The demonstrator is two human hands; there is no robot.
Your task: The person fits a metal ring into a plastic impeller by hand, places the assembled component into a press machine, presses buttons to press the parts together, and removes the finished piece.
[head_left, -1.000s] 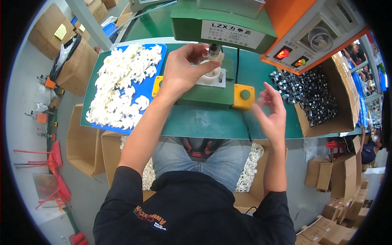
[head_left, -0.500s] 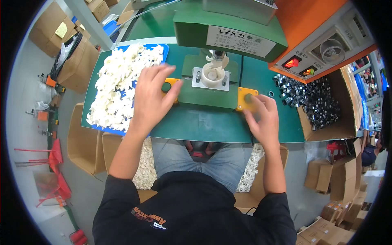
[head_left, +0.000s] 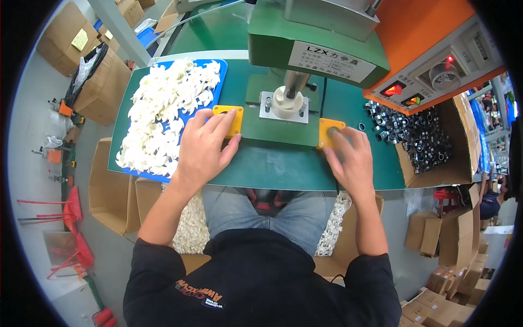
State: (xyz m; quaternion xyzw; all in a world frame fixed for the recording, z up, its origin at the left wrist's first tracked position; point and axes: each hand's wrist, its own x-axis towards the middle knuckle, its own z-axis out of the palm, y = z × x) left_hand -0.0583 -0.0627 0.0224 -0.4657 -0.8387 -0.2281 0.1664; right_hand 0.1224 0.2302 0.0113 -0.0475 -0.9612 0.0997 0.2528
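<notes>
My left hand (head_left: 204, 147) rests over the left yellow button box (head_left: 235, 121), fingers stretched out and covering its button, with nothing held. On the other side, my right hand (head_left: 353, 163) reaches onto the right yellow button box (head_left: 323, 139); its fingers, slightly blurred, lie over the round button and hold nothing. Between them stands a green press (head_left: 278, 131). Its metal ram (head_left: 296, 82) is down on a white plastic part (head_left: 287, 104), which sits on a silver plate (head_left: 266, 113).
A blue tray (head_left: 218, 90) heaped with white curved plastic parts (head_left: 163, 103) lies at the left. An orange control box (head_left: 425, 49) with lit switches overhangs the right. Below it, a cardboard box (head_left: 463, 141) holds many dark metal rings (head_left: 422, 136); one loose ring (head_left: 362, 126) lies on the table.
The press ram has come down onto the white part. My left hand has lowered onto its button box; my right hand has stayed at its button. A red light now glows on the control box.
</notes>
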